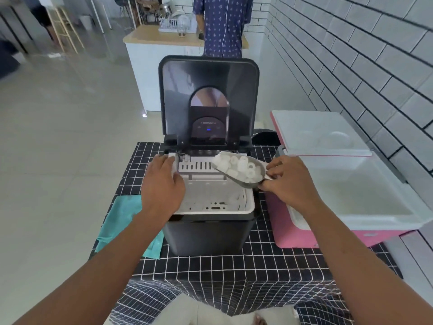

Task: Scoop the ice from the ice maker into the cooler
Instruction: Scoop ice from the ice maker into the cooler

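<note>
A black ice maker (210, 233) stands on the table with its lid (208, 76) raised. Its white basket (249, 205) holds a little ice at the bottom. My right hand (293, 181) grips the handle of a grey scoop (243, 181) heaped with ring-shaped ice (239, 166), held above the right rear of the basket. My left hand (161, 181) rests with straight fingers on the ice maker's left rim. To the right sits the pink cooler (304, 238), open, with a white interior and its white lid (316, 132) leaning back.
A black checked cloth (234, 273) covers the table. A teal towel (119, 221) lies left of the ice maker. A white tiled wall (363, 55) runs along the right. A person in a blue patterned shirt (222, 24) stands at a counter behind.
</note>
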Available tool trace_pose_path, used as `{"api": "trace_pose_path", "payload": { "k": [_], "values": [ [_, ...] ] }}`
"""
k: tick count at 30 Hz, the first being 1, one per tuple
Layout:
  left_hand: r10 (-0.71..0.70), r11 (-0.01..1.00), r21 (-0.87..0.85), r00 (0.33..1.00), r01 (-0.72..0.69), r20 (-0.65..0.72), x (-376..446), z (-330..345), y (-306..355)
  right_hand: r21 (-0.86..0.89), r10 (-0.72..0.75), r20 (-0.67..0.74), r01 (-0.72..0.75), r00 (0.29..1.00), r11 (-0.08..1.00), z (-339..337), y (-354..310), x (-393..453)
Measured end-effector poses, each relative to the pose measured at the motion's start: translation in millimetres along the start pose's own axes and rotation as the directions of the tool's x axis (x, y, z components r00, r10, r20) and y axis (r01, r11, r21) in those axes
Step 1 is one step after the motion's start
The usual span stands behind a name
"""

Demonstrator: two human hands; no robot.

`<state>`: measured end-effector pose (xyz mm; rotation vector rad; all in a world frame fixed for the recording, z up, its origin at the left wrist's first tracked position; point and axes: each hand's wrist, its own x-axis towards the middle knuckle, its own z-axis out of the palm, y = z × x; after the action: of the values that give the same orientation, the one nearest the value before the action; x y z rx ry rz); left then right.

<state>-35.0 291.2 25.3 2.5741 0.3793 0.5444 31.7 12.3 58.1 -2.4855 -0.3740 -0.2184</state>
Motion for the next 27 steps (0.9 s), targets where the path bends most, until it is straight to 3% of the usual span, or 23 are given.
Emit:
{"api": "trace_pose_path", "payload": {
  "k": [6, 11, 14, 18, 22, 27],
  "values": [
    [0.064, 0.964, -0.258, 0.998, -0.061, 0.004, 7, 27, 93, 0.016, 0.086, -0.016, -0.086, 0.996, 0.996, -53, 54, -2],
    [0.173, 0.899, -0.421, 0.980, -0.116, 0.100, 5, 76, 186, -0.057, 0.220, 0.001, -0.220, 0.976, 0.974, -95, 128, -14],
    [0.233, 0.917, -0.374, 0.947, -0.138, 0.221, 0, 117, 230, -0.096, 0.317, 0.020, -0.313, 0.948, 0.945, -113, 173, -22],
    [0.126, 0.983, -0.177, 0.902, -0.057, 0.413, -2, 170, 260, -0.140, 0.395, 0.063, -0.384, 0.916, 0.913, -127, 221, -28],
    [0.046, 0.996, 0.055, 0.905, -0.076, 0.423, -8, 204, 263, -0.282, 0.400, 0.063, -0.369, 0.914, 0.886, -131, 259, -25],
    [-0.048, 0.985, -0.135, 0.919, 0.109, 0.392, -16, 214, 254, -0.467, 0.380, 0.088, -0.298, 0.921, 0.832, -116, 294, -23]
  ]
}}
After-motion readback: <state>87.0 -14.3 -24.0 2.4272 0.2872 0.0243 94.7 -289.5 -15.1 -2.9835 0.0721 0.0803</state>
